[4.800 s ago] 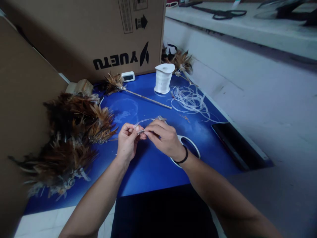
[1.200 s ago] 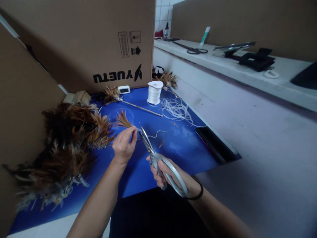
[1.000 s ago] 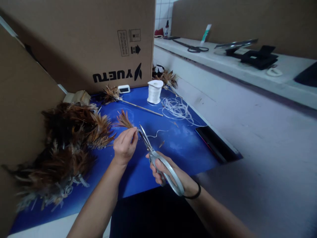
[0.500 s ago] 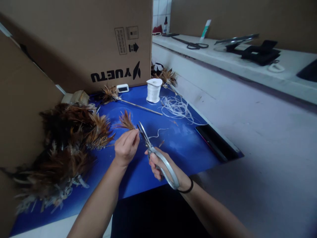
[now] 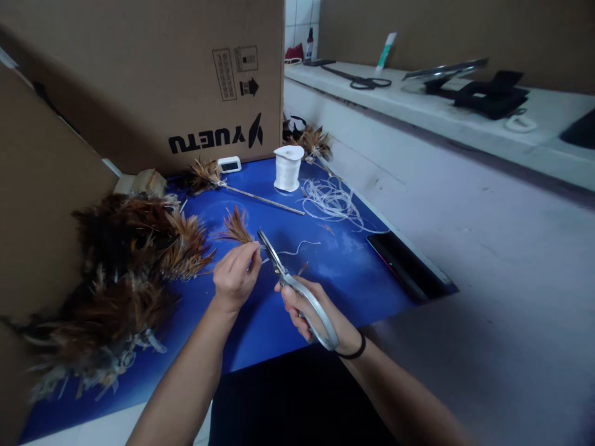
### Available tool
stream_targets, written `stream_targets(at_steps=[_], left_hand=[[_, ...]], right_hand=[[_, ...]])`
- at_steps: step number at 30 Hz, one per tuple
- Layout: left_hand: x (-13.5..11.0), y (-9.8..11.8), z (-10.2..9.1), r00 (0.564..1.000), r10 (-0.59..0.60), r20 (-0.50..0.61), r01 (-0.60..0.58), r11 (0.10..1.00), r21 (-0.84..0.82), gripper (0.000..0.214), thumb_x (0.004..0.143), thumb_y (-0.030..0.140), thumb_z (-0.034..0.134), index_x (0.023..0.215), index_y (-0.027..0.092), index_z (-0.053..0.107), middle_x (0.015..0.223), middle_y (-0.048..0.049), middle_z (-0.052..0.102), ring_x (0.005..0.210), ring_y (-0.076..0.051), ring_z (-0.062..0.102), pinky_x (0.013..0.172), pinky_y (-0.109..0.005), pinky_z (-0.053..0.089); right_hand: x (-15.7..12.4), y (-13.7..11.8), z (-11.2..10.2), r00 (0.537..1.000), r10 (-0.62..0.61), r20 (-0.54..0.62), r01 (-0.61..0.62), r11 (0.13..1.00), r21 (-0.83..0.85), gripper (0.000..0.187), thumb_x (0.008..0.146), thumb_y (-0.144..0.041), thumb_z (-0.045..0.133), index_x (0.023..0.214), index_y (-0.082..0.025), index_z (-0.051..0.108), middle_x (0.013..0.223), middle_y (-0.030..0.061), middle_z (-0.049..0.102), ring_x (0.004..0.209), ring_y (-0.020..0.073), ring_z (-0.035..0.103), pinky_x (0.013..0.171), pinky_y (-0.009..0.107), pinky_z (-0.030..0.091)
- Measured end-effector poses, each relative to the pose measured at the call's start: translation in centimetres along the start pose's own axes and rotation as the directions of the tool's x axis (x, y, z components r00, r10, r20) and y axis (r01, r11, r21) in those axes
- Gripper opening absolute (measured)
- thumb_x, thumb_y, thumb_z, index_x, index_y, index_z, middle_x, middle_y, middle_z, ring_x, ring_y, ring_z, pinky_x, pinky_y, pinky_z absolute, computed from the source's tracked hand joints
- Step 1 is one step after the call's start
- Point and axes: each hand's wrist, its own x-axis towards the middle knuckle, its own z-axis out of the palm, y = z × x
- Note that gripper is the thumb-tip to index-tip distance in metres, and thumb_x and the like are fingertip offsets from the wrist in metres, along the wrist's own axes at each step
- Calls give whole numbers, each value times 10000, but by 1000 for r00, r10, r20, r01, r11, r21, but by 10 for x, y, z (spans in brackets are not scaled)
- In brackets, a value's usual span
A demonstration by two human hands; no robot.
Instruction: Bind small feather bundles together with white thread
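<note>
My left hand (image 5: 237, 275) pinches the base of a small bunch of brown feathers (image 5: 236, 227), whose tips fan out beyond the fingers. My right hand (image 5: 302, 303) is wrapped round the silver handles of a pair of scissors (image 5: 288, 279). Their blades are closed and point up and left, close beside my left fingertips. A thin white piece of string (image 5: 300, 248) lies on the blue table behind the blades. Farther back, a stick with feathers at one end (image 5: 267, 199) rests on the table.
Large feather piles (image 5: 134, 266) cover the table's left side. A white spool (image 5: 287, 168), a tangle of clear strip (image 5: 332, 201) and a black phone-like slab (image 5: 411, 265) lie toward the right. A cardboard box (image 5: 139, 74) stands behind; black scissors (image 5: 367, 82) sit on the ledge.
The scissor blades have gone from parted to closed, and the scissors have shifted slightly away from my left fingers. The string behind them has moved a little to the right.
</note>
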Motion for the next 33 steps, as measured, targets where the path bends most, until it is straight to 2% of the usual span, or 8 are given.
stream_targets(at_steps=[4,7,11,16,22,24,29,33], left_hand=[[2,-2,1,987,-159,-29,159,987,-6,182,783,170,633,962,183,662,839,-38,730,738,-135,690,754,-242,549],[2,-4,2,953,-301,-38,298,951,-79,201,785,185,626,984,179,653,855,-33,720,732,-128,680,755,-258,553],[2,-7,4,919,-394,5,390,910,-142,198,788,198,616,982,174,643,849,-31,706,738,-128,672,751,-273,556],[1,-7,6,914,-398,77,405,899,-167,180,795,207,606,968,167,636,824,-28,694,723,-123,658,734,-275,554],[7,0,4,905,-375,201,409,895,-175,152,818,173,562,956,173,625,864,-37,663,731,-110,632,726,-256,543],[15,7,-4,924,-306,230,344,926,-152,146,817,164,564,951,167,621,875,-43,658,761,-115,629,742,-256,536],[23,26,-49,930,-215,299,242,969,-54,136,832,173,565,958,152,610,930,-70,655,880,-140,625,805,-269,522],[-6,27,-101,924,-192,329,156,979,135,188,836,144,556,1014,161,611,997,-81,655,972,-166,606,896,-303,496]], right_hand=[[-11,-11,-23,997,-71,-28,57,934,-353,338,757,-480,627,941,-201,577,641,-50,523,460,65,455,426,194,392],[-28,-17,-46,977,-180,-113,46,697,-716,414,687,-437,708,1042,-253,600,737,-32,625,639,131,575,578,239,440],[-51,-12,-75,902,-329,-280,-142,387,-911,466,732,-460,654,1135,-246,561,846,22,679,754,220,644,653,308,458],[-61,5,-99,790,-423,-443,-429,134,-893,475,846,-428,486,1243,-168,498,1064,153,658,838,322,656,661,396,471],[-58,9,-98,822,-396,-411,-443,10,-896,465,893,-461,392,1210,-138,497,1065,188,623,854,341,647,635,396,453],[-55,7,-94,828,-387,-405,-446,-17,-895,448,911,-457,345,1180,-140,512,1054,181,622,868,335,645,634,386,449],[-46,7,-89,815,-414,-406,-485,-101,-869,457,916,-461,313,1152,-144,542,972,161,638,888,328,625,677,381,462],[-43,15,-93,783,-510,-358,-491,-153,-857,483,905,-454,341,1194,-125,544,925,157,648,861,333,614,713,389,477]])
